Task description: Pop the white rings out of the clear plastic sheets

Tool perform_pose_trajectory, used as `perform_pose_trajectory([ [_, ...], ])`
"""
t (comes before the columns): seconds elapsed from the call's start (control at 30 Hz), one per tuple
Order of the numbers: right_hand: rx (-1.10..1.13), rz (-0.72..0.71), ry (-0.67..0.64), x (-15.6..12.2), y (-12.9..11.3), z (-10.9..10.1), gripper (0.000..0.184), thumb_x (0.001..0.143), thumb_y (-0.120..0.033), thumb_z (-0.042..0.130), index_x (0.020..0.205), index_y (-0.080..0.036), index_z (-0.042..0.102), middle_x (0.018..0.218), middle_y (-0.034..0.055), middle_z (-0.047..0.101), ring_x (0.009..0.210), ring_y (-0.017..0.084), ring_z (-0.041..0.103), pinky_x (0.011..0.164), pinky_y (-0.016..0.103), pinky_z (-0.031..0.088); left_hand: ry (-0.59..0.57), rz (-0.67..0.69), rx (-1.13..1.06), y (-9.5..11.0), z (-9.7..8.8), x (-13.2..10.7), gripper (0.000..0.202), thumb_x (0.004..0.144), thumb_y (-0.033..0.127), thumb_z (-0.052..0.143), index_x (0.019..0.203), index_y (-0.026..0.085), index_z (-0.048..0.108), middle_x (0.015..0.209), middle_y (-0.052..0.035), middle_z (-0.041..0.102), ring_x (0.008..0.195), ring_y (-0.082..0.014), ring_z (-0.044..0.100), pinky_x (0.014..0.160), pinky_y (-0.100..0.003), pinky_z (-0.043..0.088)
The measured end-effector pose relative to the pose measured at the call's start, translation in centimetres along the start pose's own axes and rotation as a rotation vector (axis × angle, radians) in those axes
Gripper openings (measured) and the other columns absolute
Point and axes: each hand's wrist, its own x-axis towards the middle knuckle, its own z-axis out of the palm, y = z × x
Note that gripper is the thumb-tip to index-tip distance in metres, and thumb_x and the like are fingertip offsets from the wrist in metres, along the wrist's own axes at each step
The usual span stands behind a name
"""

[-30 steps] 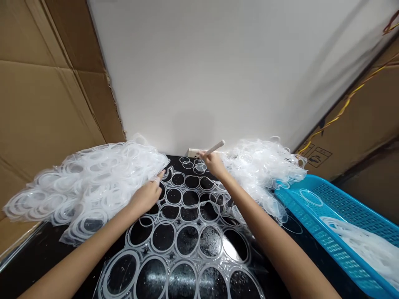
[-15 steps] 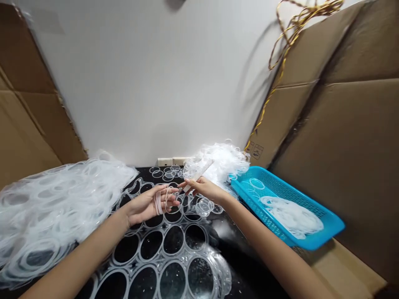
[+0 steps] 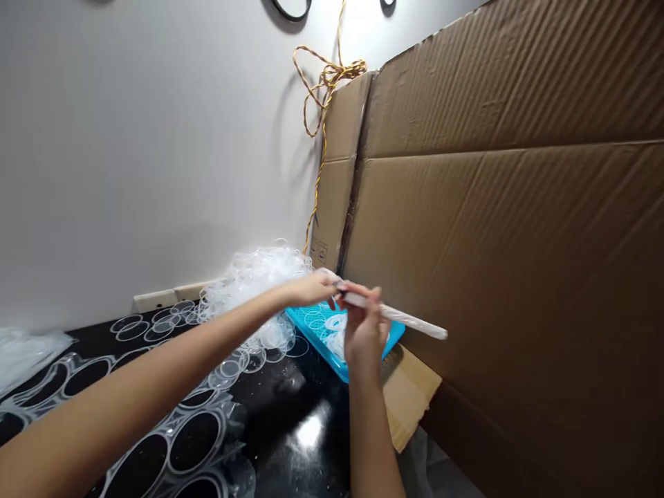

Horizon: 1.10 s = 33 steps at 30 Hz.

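Note:
My right hand (image 3: 366,328) grips a slim white stick (image 3: 399,315) that runs out to the right, its near end dark. My left hand (image 3: 306,290) reaches across, fingertips at that near end. Whether it holds anything is hidden behind my right fingers. Below my left forearm lie loose clear plastic rings (image 3: 231,370), and a heap of the same rings (image 3: 254,277) stands behind it. A clear plastic sheet punched with round holes (image 3: 169,456) lies on the black table (image 3: 295,408) at lower left.
A blue plastic basket (image 3: 306,319) holding rings sits behind my hands. A large corrugated cardboard panel (image 3: 492,242) fills the right side, with a loose cardboard piece (image 3: 407,394) below it. A white wall (image 3: 155,138) with a socket strip (image 3: 155,300) and a hanging yellow cable (image 3: 326,90) stands behind.
The view has swung right, toward the cardboard. My hands have come together, my left fingers now at the stick's near end. The stick now points right, and the rings looped on my left fingers no longer show.

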Motion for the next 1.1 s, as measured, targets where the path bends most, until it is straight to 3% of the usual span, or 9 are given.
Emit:
perform_pose_trajectory([
  [0.07, 0.011, 0.003, 0.353, 2.2, 0.1, -2.7, 0.039, 0.080, -0.049, 0.040, 0.077, -0.016, 0.061, 0.070, 0.0040, 0.060, 0.057, 0.012, 0.054, 0.055, 0.024, 0.043, -0.205, -0.047, 0.125, 0.5, 3.3, 2.4, 0.024, 0.084, 0.031, 0.051, 0.100, 0.014, 0.056, 0.096, -0.0044, 0.060, 0.079, -0.0152, 0.059, 0.068, -0.034, 0.050],
  [0.17, -0.025, -0.049, 0.613, 4.2, 0.5, -6.0, 0.036, 0.079, -0.047, 0.040, 0.080, -0.015, 0.059, 0.062, 0.0004, 0.053, 0.052, 0.010, 0.049, 0.049, 0.022, 0.040, -0.384, -0.083, 0.272, 1.0, 5.6, 4.2, 0.023, 0.084, 0.032, 0.052, 0.100, 0.016, 0.057, 0.101, -0.0048, 0.059, 0.085, -0.0168, 0.058, 0.073, -0.035, 0.049],
  [0.33, -0.006, -0.101, 0.638, 4.2, 0.9, -7.1, 0.036, 0.082, -0.044, 0.038, 0.079, -0.015, 0.059, 0.058, -0.0010, 0.050, 0.049, 0.009, 0.047, 0.045, 0.021, 0.036, -0.324, -0.090, 0.414, 1.7, 2.2, 2.4, 0.011, 0.069, 0.023, 0.064, 0.080, 0.021, 0.067, 0.079, -0.0027, 0.067, 0.074, -0.0189, 0.059, 0.069, -0.029, 0.043],
  [0.43, 0.060, -0.077, 0.567, 3.9, 0.9, -6.2, 0.036, 0.083, -0.043, 0.038, 0.079, -0.015, 0.061, 0.056, -0.0021, 0.049, 0.048, 0.008, 0.047, 0.046, 0.020, 0.036, -0.200, -0.167, 0.461, 0.8, -1.5, -3.1, 0.018, 0.066, 0.029, 0.063, 0.083, 0.023, 0.068, 0.075, -0.0042, 0.068, 0.062, -0.0190, 0.059, 0.059, -0.029, 0.041],
  [0.57, 0.095, -0.054, 0.534, 4.0, 1.0, -5.4, 0.036, 0.083, -0.042, 0.039, 0.076, -0.015, 0.062, 0.052, -0.0033, 0.048, 0.046, 0.007, 0.046, 0.043, 0.019, 0.035, -0.089, -0.395, 0.549, -2.8, -5.4, -14.4, 0.030, 0.048, 0.029, 0.073, 0.076, 0.022, 0.068, 0.063, -0.0071, 0.065, 0.052, -0.0228, 0.057, 0.049, -0.030, 0.040],
  [0.67, 0.104, -0.050, 0.545, 4.1, 1.2, -5.2, 0.036, 0.082, -0.040, 0.039, 0.073, -0.014, 0.062, 0.051, -0.0038, 0.046, 0.043, 0.006, 0.044, 0.040, 0.019, 0.034, -0.091, -0.797, 0.723, -5.9, -6.2, -22.1, 0.046, 0.031, 0.023, 0.074, 0.076, 0.020, 0.066, 0.075, -0.0115, 0.066, 0.068, -0.0334, 0.061, 0.056, -0.036, 0.043],
  [0.77, 0.113, -0.025, 0.536, 4.1, 1.6, -5.0, 0.036, 0.081, -0.039, 0.040, 0.071, -0.013, 0.063, 0.048, -0.0042, 0.046, 0.041, 0.006, 0.043, 0.040, 0.019, 0.033, -0.100, -0.824, 0.698, -7.4, -5.7, -26.3, 0.023, 0.043, 0.023, 0.064, 0.066, 0.020, 0.062, 0.072, -0.0106, 0.066, 0.068, -0.0317, 0.061, 0.058, -0.036, 0.043],
  [0.9, 0.124, 0.042, 0.491, 4.1, 2.4, -4.6, 0.036, 0.077, -0.041, 0.045, 0.069, -0.012, 0.064, 0.049, -0.0030, 0.050, 0.043, 0.006, 0.043, 0.040, 0.018, 0.033, -0.097, -0.796, 0.647, -7.2, -6.7, -26.7, 0.008, 0.056, 0.025, 0.049, 0.049, 0.021, 0.049, 0.052, -0.0029, 0.060, 0.049, -0.0218, 0.058, 0.048, -0.029, 0.041],
  [1.1, 0.134, 0.126, 0.456, 4.2, 2.8, -4.6, 0.036, 0.071, -0.044, 0.052, 0.068, -0.011, 0.065, 0.046, -0.0032, 0.051, 0.043, 0.006, 0.044, 0.040, 0.017, 0.034, 0.010, -0.672, 0.618, -4.2, -14.5, -20.1, 0.018, 0.067, 0.033, 0.048, 0.056, 0.020, 0.050, 0.051, 0.0024, 0.061, 0.051, -0.0146, 0.060, 0.054, -0.023, 0.045],
])
